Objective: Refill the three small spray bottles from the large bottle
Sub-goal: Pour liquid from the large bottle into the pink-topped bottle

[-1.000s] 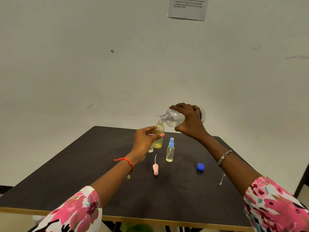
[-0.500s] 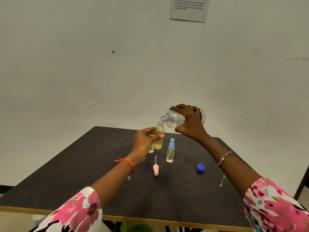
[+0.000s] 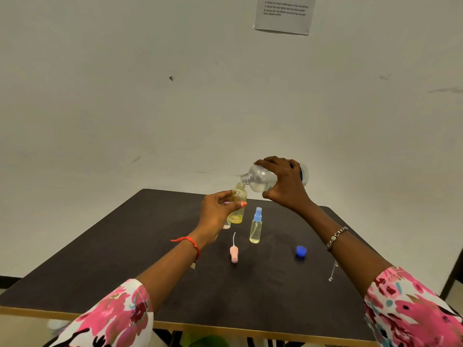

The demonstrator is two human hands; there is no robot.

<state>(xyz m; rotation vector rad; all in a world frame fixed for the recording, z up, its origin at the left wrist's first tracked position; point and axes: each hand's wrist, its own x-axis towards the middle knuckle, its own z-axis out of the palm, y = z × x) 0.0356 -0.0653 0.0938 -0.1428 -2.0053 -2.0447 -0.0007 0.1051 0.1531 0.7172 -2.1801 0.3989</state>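
Note:
My right hand (image 3: 284, 186) grips the large clear bottle (image 3: 260, 180) on its side, its open neck tipped down over the mouth of a small uncapped bottle (image 3: 238, 205) with yellowish liquid. My left hand (image 3: 216, 214) holds that small bottle upright above the dark table (image 3: 125, 259). A second small spray bottle (image 3: 256, 226) with a light-blue spray top stands on the table just right of it. Behind my left hand a third small item (image 3: 226, 225) shows only a sliver. A pink spray head (image 3: 234, 252) with its tube lies on the table.
A dark-blue cap (image 3: 301, 251) lies on the table at the right. A thin clear spray tube (image 3: 332, 271) lies near the right edge. A printed sheet (image 3: 284, 13) hangs on the white wall. The table's near edge runs along the bottom.
Both hands and bottles have held almost the same pose; the large bottle stays tipped over the small bottle's mouth.

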